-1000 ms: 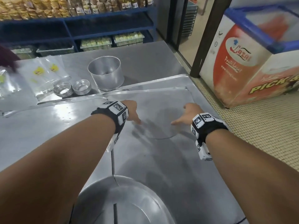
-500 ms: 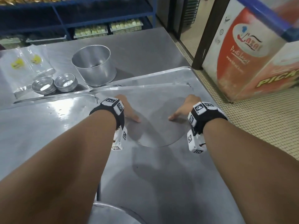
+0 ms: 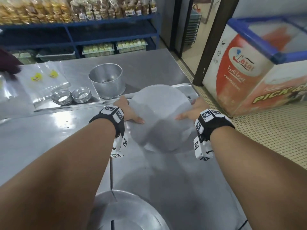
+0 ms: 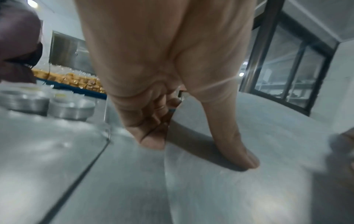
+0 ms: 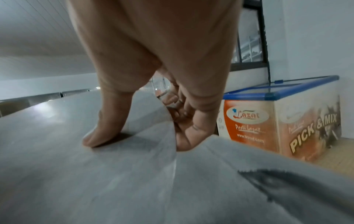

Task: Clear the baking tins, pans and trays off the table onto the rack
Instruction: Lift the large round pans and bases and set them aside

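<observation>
From the head view, my left hand (image 3: 131, 112) and right hand (image 3: 191, 112) grip a round tray (image 3: 159, 117), lifted off the desk (image 3: 41, 135); a deep tin (image 3: 107, 83) and small tins (image 3: 71, 96) remain. Left wrist: thumb (image 4: 235, 144) on top, fingers beneath. Right wrist: the same pinch (image 5: 182, 115).

A blue metal shelving unit (image 3: 79, 32) fills the upper left of the head view, its top shelf packed with bagged snacks (image 3: 49, 9). A dark door frame (image 3: 211, 42) runs down the upper middle. At the right stands a chest freezer (image 3: 249, 72) with a blue-rimmed lid and orange graphics, on a floor of small pale tiles (image 3: 265, 138).
</observation>
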Motion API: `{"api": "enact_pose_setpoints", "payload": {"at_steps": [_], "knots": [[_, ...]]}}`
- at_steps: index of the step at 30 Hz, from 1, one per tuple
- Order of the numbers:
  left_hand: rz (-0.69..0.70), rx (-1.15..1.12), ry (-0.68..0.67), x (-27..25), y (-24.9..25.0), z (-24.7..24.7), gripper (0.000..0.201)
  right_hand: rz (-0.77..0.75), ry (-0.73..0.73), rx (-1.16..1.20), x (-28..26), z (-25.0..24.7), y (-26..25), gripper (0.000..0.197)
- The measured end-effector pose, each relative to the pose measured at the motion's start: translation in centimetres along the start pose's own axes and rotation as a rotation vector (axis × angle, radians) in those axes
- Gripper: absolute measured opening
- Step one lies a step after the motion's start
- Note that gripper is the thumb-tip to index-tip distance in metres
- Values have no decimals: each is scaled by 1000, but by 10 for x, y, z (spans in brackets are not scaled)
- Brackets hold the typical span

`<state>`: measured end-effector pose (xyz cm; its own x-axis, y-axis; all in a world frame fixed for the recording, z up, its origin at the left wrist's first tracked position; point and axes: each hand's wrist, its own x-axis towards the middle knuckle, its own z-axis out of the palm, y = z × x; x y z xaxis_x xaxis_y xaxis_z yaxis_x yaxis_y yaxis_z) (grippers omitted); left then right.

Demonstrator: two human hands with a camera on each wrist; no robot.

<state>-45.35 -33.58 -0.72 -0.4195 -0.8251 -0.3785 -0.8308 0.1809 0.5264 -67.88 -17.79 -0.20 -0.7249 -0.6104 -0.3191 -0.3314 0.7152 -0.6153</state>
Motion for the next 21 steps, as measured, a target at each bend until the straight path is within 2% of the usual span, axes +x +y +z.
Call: {"api": "enact_pose_setpoints", "payload": {"at_steps": [3, 4, 6, 9, 12, 15, 18, 21], "knots": [[122, -81, 71, -30, 10, -30, 107, -124, 59, 17, -31, -23, -18, 73], [140, -91, 92, -43, 13, -42, 99, -151, 75, 3, -46, -32, -26, 62], [176, -91, 122, -67, 15, -63, 83, -166, 121, -39, -76, -51, -43, 61], [241, -113, 166, -102, 15, -92, 82, -209, 177, -59, -121, -69, -61, 78], [301, -135, 157, -138, 11, -112, 69, -261, 212, -66, -170, -81, -69, 59], [336, -83, 187, -174, 2, -127, 57, -293, 241, -6, -210, -83, -69, 49], [369, -51, 187, -205, -9, -133, 40, -276, 184, 121, -241, -79, -60, 38], [369, -56, 148, -230, -26, -130, 44, -206, 81, 296, -272, -67, -44, 30]]}}
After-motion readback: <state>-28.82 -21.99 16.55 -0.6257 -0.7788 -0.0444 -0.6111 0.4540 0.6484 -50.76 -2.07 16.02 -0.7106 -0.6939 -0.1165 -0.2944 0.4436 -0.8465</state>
